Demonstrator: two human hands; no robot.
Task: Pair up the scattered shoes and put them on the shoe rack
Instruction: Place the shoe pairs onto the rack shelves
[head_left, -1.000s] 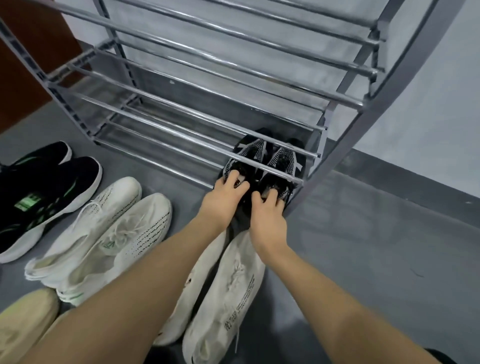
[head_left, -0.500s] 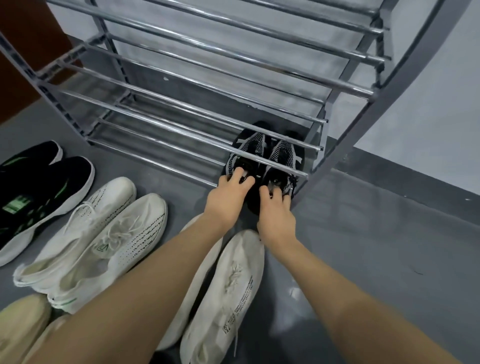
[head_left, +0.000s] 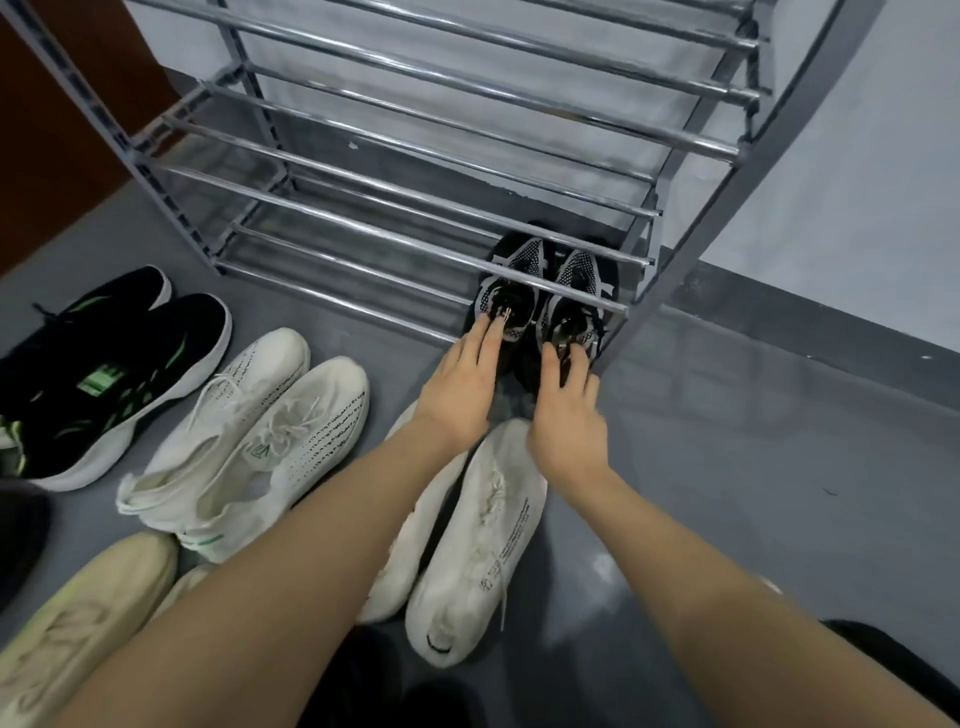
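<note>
The left hand (head_left: 462, 387) is reaching forward with its fingers out nearly straight, the fingertips touching the heel of the left shoe of the black mesh pair (head_left: 511, 291); its grip is closing round nothing. The right hand (head_left: 569, 415) is lying beside it with fingers spread and relaxed, tips resting at the heel of the right shoe of that pair, likewise gripping nothing. The two black shoes are sitting side by side, toes inward, on the bottom tier at the right end of the metal shoe rack (head_left: 415, 244). Beneath the forearms, a white pair (head_left: 483, 545) is lying on the grey floor (head_left: 753, 441). To the left, a second white pair (head_left: 260, 436), a black and green pair (head_left: 114, 374) and a beige pair (head_left: 78, 623) are waiting on the floor.
</note>
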